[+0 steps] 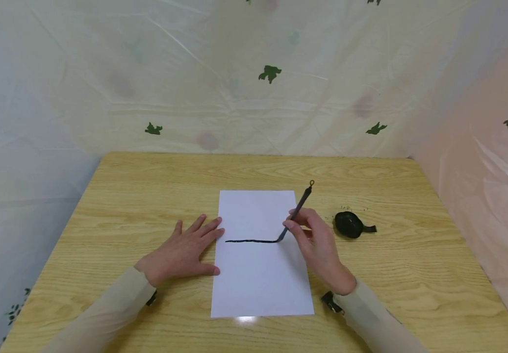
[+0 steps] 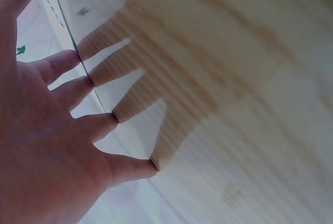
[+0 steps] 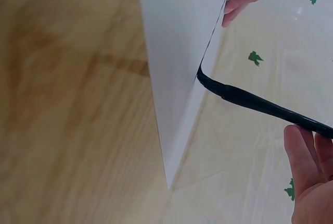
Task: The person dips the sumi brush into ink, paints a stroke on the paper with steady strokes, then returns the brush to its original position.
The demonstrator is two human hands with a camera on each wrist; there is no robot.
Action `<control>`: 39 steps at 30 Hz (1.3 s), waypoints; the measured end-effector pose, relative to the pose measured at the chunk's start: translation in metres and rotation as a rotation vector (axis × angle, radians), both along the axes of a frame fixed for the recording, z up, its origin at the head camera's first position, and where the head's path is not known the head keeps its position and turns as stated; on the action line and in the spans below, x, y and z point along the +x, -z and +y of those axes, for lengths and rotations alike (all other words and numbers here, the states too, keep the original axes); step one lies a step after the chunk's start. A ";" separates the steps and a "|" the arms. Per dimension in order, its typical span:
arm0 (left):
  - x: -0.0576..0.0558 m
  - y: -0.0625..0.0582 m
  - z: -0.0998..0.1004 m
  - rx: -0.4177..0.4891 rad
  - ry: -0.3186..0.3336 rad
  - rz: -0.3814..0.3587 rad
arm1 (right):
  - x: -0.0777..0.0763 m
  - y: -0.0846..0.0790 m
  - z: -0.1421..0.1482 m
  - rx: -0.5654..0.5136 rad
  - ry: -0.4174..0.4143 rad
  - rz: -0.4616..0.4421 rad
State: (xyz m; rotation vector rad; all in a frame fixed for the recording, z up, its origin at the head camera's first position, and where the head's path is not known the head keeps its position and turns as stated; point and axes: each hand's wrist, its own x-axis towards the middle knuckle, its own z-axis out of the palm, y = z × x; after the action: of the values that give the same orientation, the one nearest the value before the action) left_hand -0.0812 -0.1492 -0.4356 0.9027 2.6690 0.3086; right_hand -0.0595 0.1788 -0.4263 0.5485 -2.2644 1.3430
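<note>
One brush point(image 1: 300, 204), one sheet of paper point(image 1: 260, 279), wooden desk point(image 1: 148, 191).
Brush: just right of frame centre, pinched by the right hand point(image 1: 322, 247), fingers curled; tip ending a black line point(image 1: 249, 240). Left hand point(image 1: 179, 255), centre-left: fingers spread, holding nothing, fingertips on the paper's left edge. Black handled dish point(image 1: 348, 225): centre-right.
</note>
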 end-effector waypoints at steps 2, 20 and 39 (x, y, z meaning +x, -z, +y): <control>0.000 0.000 0.000 0.001 0.003 0.002 | 0.000 0.000 0.000 0.003 0.001 0.002; 0.000 0.000 0.000 0.005 0.005 0.005 | 0.001 0.000 0.006 0.001 0.009 0.006; 0.000 0.000 0.000 0.008 0.005 0.009 | 0.001 0.001 0.010 0.020 0.026 0.039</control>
State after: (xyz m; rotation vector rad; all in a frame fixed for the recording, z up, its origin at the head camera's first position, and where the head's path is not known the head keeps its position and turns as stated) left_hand -0.0812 -0.1494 -0.4359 0.9154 2.6748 0.3153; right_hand -0.0582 0.1888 -0.4269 0.5447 -2.2484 1.2878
